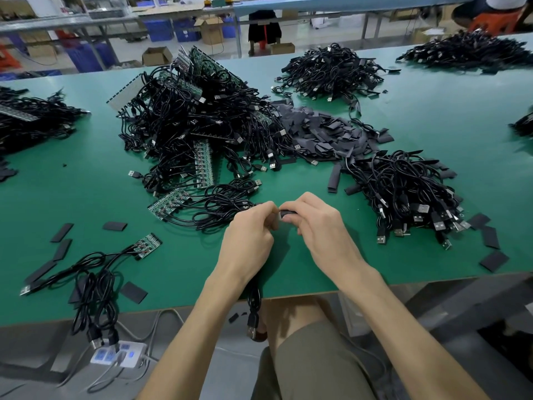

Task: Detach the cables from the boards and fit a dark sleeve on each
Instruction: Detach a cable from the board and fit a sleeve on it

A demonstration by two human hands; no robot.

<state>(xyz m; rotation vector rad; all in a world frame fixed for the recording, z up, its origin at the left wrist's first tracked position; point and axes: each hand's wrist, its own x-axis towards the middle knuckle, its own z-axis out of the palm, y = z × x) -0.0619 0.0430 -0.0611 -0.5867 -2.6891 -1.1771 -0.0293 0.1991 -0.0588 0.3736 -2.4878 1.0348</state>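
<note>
Hanging below the near counter [173,284] edge, a cable [253,301] is gripped in the curled left hand [248,238]; its upper end appears aimed rightward at a dark sleeve [288,212] (long axis left-right, just beside) pinched by the right hand [320,226].

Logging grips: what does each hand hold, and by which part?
The left hand pinches a black cable near one end, its plug dangling below the table edge; the right hand grips a dark sleeve, mostly hidden.
</note>
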